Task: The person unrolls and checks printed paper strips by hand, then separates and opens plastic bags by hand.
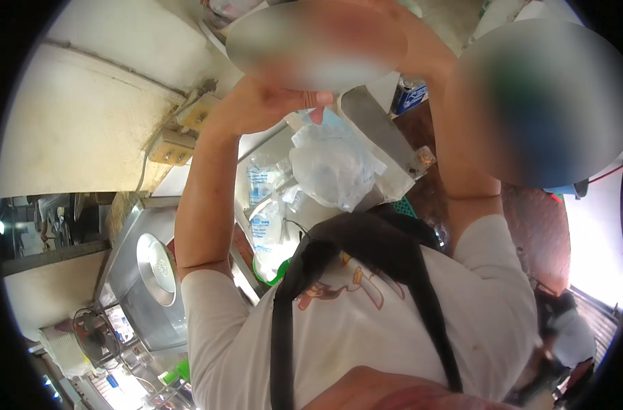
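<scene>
My left hand reaches forward at the upper middle, its thumb stretched over a fingertip that shows just below it. The other fingers vanish behind a blurred oval patch, so I cannot tell what the hand holds. Right below the fingertips is a crumpled, translucent plastic bag. My right hand is at the top edge, mostly hidden behind the same blurred patch. Under the left forearm stand plastic packs with blue print, one nearer my chest.
A grey metal piece slants beside the bag. Behind it is a blue box. At left, a steel counter carries a round white dish. Wall sockets and a fan are farther left. A large blurred patch covers the upper right.
</scene>
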A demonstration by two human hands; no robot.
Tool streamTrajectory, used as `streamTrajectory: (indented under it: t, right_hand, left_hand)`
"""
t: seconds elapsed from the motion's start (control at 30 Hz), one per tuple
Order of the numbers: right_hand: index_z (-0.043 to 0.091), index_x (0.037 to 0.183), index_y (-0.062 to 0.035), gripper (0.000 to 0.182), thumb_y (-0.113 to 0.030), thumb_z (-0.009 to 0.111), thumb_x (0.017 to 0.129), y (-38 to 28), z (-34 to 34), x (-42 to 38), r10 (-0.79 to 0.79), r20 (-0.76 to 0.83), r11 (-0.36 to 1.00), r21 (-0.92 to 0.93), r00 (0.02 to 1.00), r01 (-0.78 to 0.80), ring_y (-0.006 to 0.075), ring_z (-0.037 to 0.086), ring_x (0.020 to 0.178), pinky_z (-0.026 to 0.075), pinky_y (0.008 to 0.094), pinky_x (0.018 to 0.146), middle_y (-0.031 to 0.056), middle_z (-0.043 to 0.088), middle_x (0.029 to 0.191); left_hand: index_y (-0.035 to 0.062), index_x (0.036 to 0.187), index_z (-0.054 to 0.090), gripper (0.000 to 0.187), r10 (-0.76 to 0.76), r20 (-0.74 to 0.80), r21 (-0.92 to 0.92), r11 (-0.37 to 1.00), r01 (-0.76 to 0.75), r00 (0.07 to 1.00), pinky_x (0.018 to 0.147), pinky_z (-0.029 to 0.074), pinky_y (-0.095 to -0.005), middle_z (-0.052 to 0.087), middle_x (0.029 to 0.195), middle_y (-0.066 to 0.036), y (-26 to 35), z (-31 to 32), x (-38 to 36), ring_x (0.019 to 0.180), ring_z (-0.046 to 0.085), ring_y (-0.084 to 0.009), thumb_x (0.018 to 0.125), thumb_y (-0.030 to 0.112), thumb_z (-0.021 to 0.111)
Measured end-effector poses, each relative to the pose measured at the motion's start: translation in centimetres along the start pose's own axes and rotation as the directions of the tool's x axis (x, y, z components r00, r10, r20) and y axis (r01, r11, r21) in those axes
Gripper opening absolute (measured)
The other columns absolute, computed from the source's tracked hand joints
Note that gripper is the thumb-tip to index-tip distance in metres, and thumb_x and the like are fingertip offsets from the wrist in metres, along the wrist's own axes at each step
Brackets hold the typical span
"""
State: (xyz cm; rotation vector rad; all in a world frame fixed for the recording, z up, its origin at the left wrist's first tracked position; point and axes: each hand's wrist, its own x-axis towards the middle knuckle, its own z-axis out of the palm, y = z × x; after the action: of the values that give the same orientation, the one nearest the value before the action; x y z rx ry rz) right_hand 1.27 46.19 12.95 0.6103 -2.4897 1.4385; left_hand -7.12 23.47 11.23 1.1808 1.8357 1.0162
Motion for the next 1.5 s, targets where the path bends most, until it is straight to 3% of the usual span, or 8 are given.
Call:
streamTrajectory:
  t: [0.1,0.2,0.3,0.47,0.67,0.73,1.03,1.5]
  right_hand:
    - [0.05,0.133,-0.0125,0.04,-0.014,0.061,0.095,3.4,0.9,-0.2,-0.035,-0.516,0.828,0.465,0.856,0.314,0.0292,0.064,0.099,0.049,0.044,0.09,0.0111,0.067,0.108]
    - [0.053,0.131,-0.0051,0.053,-0.037,0.068,0.092,5.8,5.0,-0.1,-0.039,-0.584,0.713,0.552,0.811,0.432,0.0157,0.064,0.096,0.049,0.0317,0.086,0.0087,0.067,0.102]
    - [0.04,0.143,-0.0042,0.074,-0.04,0.073,0.088,4.8,6.8,-2.7,-0.037,-0.063,0.926,0.373,0.997,0.058,0.0187,0.062,0.109,0.047,0.0333,0.096,0.0169,0.064,0.119]
    - [0.061,0.122,0.0011,0.04,-0.016,0.071,0.087,9.5,8.0,-4.3,0.257,-0.055,0.966,0.048,0.965,-0.254,0.0234,0.064,0.105,0.049,0.0326,0.093,0.0171,0.067,0.114]
    - [0.07,0.11,-0.0049,0.036,0.009,0.055,0.08,9.7,3.7,-2.5,0.094,-0.567,0.995,0.082,0.818,-0.057,0.0185,0.068,0.091,0.051,0.0287,0.084,0.0099,0.073,0.1]
    - [0.07,0.109,-0.0056,0.037,0.01,0.054,0.08,6.7,1.5,-1.5,0.073,-0.617,0.99,-0.048,0.783,-0.13,0.0194,0.068,0.093,0.051,0.0296,0.087,0.0101,0.073,0.102]
    - [0.055,0.126,-0.0105,0.039,-0.006,0.059,0.088,5.7,-4.3,2.8,-0.575,-0.234,0.719,-0.602,0.784,0.348,0.0348,0.062,0.099,0.048,0.0441,0.089,0.0133,0.066,0.106]
    - [0.058,0.131,-0.0123,0.056,-0.002,0.066,0.077,5.5,-6.6,-1.0,-0.165,-0.131,0.829,-0.555,0.978,0.065,0.0305,0.058,0.116,0.045,0.0389,0.1,0.0111,0.061,0.124]
  left_hand:
    - [-0.0041,0.103,0.067,0.03,0.138,-0.321,-0.157,0.968,-0.196,0.937,0.077,0.051,-0.0293,0.07,0.082,-0.01,2.0,1.1,1.5,0.076,0.065,-0.0162,0.1,0.025,0.06]
    - [-0.0046,0.112,0.064,0.036,0.124,-0.551,-0.316,0.884,-0.345,0.825,0.079,0.051,-0.0313,0.071,0.089,-0.013,4.7,1.1,3.0,0.079,0.065,-0.0186,0.103,0.027,0.05]
    - [-0.0067,0.114,0.062,0.034,0.053,-0.623,-0.491,0.75,-0.443,0.781,0.068,0.056,-0.0344,0.07,0.082,-0.014,7.2,-0.3,3.9,0.073,0.068,-0.0232,0.103,0.024,0.052]
    - [-0.0051,0.114,0.057,0.036,0.35,-0.622,-0.351,0.675,-0.649,0.7,0.068,0.05,-0.0308,0.066,0.081,-0.012,12.2,-4.9,0.2,0.072,0.061,-0.0193,0.104,0.028,0.047]
    - [0.0014,0.103,0.06,0.019,0.039,-0.47,-0.374,0.896,-0.239,0.882,0.045,0.042,-0.0261,0.063,0.079,-0.007,8.9,-1.7,-0.2,0.056,0.057,-0.0133,0.097,0.02,0.061]
    - [-0.0019,0.115,0.061,0.035,0.022,-0.29,-0.437,0.886,-0.153,0.957,0.063,0.05,-0.0235,0.066,0.088,-0.004,5.5,-0.8,0.9,0.073,0.061,-0.0082,0.087,0.014,0.075]
    - [-0.0033,0.124,0.056,0.047,-0.08,-0.236,-0.204,0.979,0.032,0.968,0.065,0.043,-0.0245,0.062,0.082,-0.003,0.4,0.8,2.7,0.073,0.055,-0.0084,0.082,0.007,0.076]
    - [-0.0019,0.102,0.066,0.021,0.006,-0.349,-0.043,0.999,-0.023,0.937,0.078,0.049,-0.0292,0.068,0.094,-0.007,-2.9,-1.6,1.5,0.082,0.063,-0.017,0.082,0.002,0.073]
